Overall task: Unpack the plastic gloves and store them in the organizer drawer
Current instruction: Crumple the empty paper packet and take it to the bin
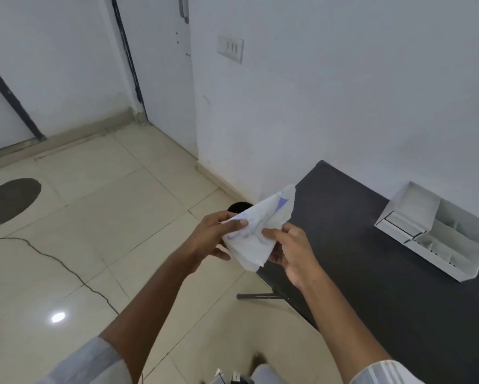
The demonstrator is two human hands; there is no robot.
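Note:
A thin white plastic packet (256, 231) with blue print hangs in the air over the table's left corner, held between both hands. My left hand (213, 235) pinches its left edge with thumb and fingers. My right hand (288, 250) grips its right lower edge. Whether gloves are inside the packet is hidden. The white organizer (437, 231) sits on the dark table at the right, near the wall, with its small drawer at the left end and open compartments on top.
The dark table (371, 273) fills the lower right, its metal leg (260, 296) showing below the edge. A black round object (239, 207) stands on the floor behind the packet. Beige floor tiles with a thin cable (66, 267) spread to the left. A white wall stands behind.

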